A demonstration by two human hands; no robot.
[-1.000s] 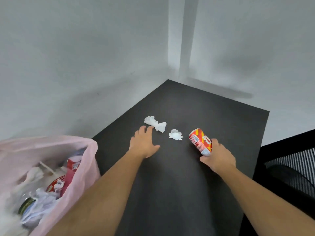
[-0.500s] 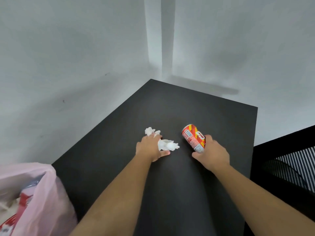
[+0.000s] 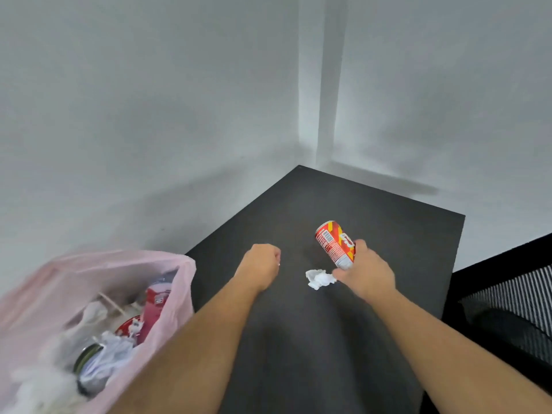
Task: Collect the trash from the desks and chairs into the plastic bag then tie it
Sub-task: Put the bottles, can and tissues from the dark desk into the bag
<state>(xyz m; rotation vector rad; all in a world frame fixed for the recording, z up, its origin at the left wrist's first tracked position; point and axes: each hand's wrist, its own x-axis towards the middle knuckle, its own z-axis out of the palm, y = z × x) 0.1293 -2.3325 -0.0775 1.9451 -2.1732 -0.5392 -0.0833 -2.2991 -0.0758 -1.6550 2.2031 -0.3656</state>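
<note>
Soft, even light; the pink bag [image 3: 89,309] is motion-blurred, and wide-angle distortion bends the edges.

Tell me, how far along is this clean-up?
Partly done. The pink bag already holds cans and crumpled paper, but its mouth is open, not tied. The right hand grips the red can and pinches a white tissue on the desk. The left hand is a closed fist; what it holds is hidden. Left: bagging these and tying.

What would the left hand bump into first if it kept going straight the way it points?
Probably nothing on the desk: the closed left hand points toward the far corner over bare black surface, so the grey wall comes first. Depth is uncertain.
</note>
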